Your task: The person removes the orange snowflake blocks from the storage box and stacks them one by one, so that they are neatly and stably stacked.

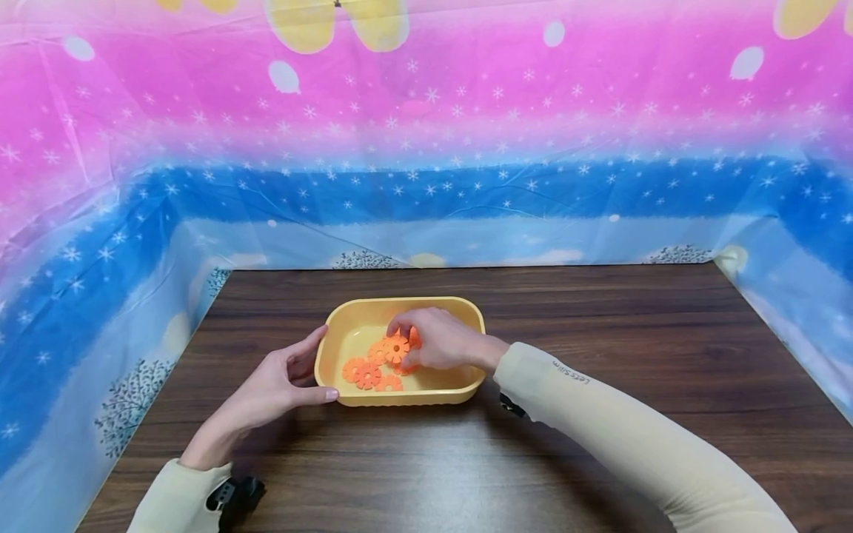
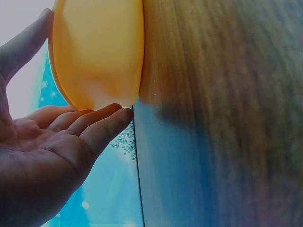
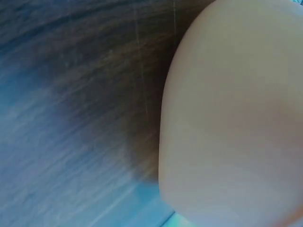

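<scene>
A yellow plastic tub (image 1: 413, 398) with rounded corners stands on the wooden table. Inside it lie several thin orange flower-shaped pieces (image 1: 367, 375), each with a hole in its middle. My left hand (image 1: 269, 385) holds the tub's left end, thumb on the front corner of the rim and fingers along the far side. In the left wrist view, the fingertips of the left hand (image 2: 57, 137) meet the tub's outer wall (image 2: 102, 52). My right hand (image 1: 443, 340) reaches into the tub, its thumb and fingers curled round some orange pieces. The right wrist view shows mainly the tub's outside (image 3: 232, 118).
The dark brown wooden table (image 1: 600, 414) surrounds the tub. A pink and blue printed cloth (image 1: 426, 185) rises at the table's back and along its sides. A small black device (image 1: 235, 502) is strapped to the left wrist.
</scene>
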The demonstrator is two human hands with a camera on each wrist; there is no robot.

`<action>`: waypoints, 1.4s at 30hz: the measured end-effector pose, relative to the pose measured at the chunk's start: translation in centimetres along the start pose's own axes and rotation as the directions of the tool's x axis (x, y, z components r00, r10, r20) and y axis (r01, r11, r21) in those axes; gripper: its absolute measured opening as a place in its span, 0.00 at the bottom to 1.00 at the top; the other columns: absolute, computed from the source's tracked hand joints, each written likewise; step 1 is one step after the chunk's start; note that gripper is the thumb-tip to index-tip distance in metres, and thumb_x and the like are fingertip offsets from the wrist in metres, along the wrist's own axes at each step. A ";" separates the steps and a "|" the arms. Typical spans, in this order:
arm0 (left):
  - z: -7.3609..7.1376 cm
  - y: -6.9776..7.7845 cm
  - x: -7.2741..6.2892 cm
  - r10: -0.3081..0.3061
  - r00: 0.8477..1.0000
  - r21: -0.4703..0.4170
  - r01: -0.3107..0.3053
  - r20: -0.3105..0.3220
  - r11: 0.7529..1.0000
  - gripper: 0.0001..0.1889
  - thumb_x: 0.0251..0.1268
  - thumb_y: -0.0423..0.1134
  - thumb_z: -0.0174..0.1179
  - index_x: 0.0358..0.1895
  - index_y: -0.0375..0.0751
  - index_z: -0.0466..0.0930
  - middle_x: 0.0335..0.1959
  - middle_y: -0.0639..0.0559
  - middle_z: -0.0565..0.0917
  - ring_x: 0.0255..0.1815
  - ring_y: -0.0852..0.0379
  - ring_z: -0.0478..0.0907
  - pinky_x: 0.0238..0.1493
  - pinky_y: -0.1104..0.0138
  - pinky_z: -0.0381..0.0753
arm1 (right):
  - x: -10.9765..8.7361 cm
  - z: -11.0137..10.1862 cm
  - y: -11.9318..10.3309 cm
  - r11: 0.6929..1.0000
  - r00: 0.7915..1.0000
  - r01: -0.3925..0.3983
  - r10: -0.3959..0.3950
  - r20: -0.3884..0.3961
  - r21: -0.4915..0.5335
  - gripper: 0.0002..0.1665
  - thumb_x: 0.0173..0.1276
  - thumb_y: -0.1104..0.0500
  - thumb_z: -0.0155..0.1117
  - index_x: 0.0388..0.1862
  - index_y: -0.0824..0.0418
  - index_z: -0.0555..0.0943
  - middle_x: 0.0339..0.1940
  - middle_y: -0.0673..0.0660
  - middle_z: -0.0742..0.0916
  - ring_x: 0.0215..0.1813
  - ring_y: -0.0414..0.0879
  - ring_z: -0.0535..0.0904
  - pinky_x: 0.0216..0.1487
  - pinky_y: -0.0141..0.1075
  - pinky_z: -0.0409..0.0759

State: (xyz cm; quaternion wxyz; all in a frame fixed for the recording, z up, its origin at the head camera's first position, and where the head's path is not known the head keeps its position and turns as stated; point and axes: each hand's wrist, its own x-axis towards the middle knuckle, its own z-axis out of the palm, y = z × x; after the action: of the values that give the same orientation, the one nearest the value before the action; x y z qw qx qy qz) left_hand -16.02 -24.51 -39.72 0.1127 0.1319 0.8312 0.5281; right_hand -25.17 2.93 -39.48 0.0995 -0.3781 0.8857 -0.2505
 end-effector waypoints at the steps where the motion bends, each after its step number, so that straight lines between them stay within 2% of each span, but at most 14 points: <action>1: 0.0 0.0 0.0 0.000 1.000 0.001 0.000 -0.001 1.000 0.51 0.47 0.41 0.72 0.73 0.49 0.49 0.69 0.44 0.59 0.65 0.47 0.63 0.53 0.60 0.74 | -0.1 -0.1 0.0 1.000 1.000 0.003 -0.003 -0.004 -0.001 0.27 0.51 0.52 0.75 0.51 0.49 0.78 0.38 0.43 0.79 0.39 0.41 0.74 0.42 0.32 0.71; 8: 0.0 -0.1 0.0 0.007 1.000 0.001 -0.007 -0.002 1.000 0.51 0.46 0.41 0.72 0.73 0.49 0.50 0.68 0.43 0.61 0.64 0.46 0.65 0.53 0.61 0.74 | -1.0 -1.4 0.2 1.000 0.999 0.014 -0.013 -0.035 0.016 0.28 0.51 0.52 0.75 0.52 0.52 0.78 0.40 0.45 0.79 0.42 0.42 0.74 0.42 0.33 0.72; 15: 0.0 -0.1 0.0 0.015 1.000 0.001 -0.015 -0.003 1.000 0.51 0.46 0.42 0.73 0.73 0.48 0.49 0.67 0.42 0.63 0.63 0.46 0.66 0.52 0.60 0.75 | -2.2 -2.8 0.3 1.000 0.996 0.012 -0.010 -0.088 0.017 0.26 0.52 0.52 0.74 0.51 0.50 0.78 0.39 0.46 0.79 0.32 0.44 0.70 0.33 0.35 0.71; 21: 0.0 0.0 0.0 0.013 1.000 -0.002 -0.013 0.001 1.000 0.51 0.46 0.42 0.73 0.73 0.48 0.49 0.67 0.41 0.63 0.63 0.45 0.66 0.52 0.59 0.75 | -3.4 -4.0 0.9 0.998 0.990 0.025 -0.018 -0.141 0.049 0.26 0.52 0.52 0.74 0.52 0.49 0.78 0.39 0.44 0.79 0.31 0.43 0.71 0.32 0.34 0.72; 27: 0.1 0.1 -0.1 0.002 1.000 0.002 -0.002 -0.001 1.000 0.51 0.46 0.43 0.73 0.73 0.48 0.49 0.67 0.41 0.63 0.63 0.46 0.66 0.52 0.58 0.75 | -4.6 -5.2 1.8 0.993 0.985 0.013 0.006 -0.171 0.113 0.25 0.53 0.55 0.73 0.51 0.49 0.78 0.40 0.46 0.80 0.31 0.46 0.71 0.30 0.36 0.72; 35: 0.3 0.2 0.0 -0.003 1.000 0.008 0.003 0.000 1.000 0.50 0.47 0.41 0.72 0.73 0.50 0.50 0.68 0.43 0.62 0.64 0.47 0.65 0.53 0.59 0.74 | -6.9 -6.8 4.0 0.996 0.972 -0.018 0.037 -0.234 0.083 0.24 0.53 0.52 0.73 0.50 0.46 0.78 0.37 0.43 0.79 0.26 0.47 0.71 0.27 0.37 0.72; 42: 0.2 0.2 0.0 -0.005 1.000 0.014 0.005 -0.002 1.000 0.50 0.47 0.41 0.72 0.73 0.49 0.49 0.68 0.43 0.61 0.64 0.47 0.65 0.52 0.60 0.75 | -9.4 -8.3 6.7 0.993 0.959 -0.079 0.100 -0.266 0.087 0.25 0.51 0.52 0.75 0.49 0.45 0.78 0.38 0.43 0.80 0.26 0.46 0.71 0.25 0.39 0.71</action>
State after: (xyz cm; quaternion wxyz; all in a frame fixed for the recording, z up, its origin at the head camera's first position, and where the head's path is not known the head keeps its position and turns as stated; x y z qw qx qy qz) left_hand -15.90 -24.27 -39.64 0.1124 0.1304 0.8354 0.5221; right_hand -25.85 16.68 -36.00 0.0035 -0.2961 0.8971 -0.3280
